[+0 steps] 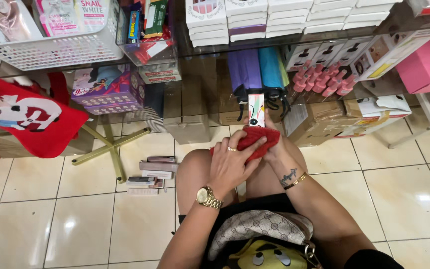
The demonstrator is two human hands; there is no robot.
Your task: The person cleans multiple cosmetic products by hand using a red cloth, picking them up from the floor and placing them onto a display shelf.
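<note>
Bag (260,226) sits in lap, nearest cam. Left hand (230,162) presses a red cloth (257,139) closed over the lower end of a slim box (256,110) — right hand (274,144) grips box from below, mostly hidden by cloth. Risk: box slips out and drops to floor (75,219) w/ loose boxes (150,174).

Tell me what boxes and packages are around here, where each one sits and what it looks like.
Slim box: upright in the right hand, white with green and pink; left hand presses a red cloth on it.
Small flat boxes: stacked on the floor tiles at left, pale and dark.
White boxes: stacked on the top shelf.
Pink bottles: clustered on the shelf at right.
Purple box: on the lower shelf at left.
</note>
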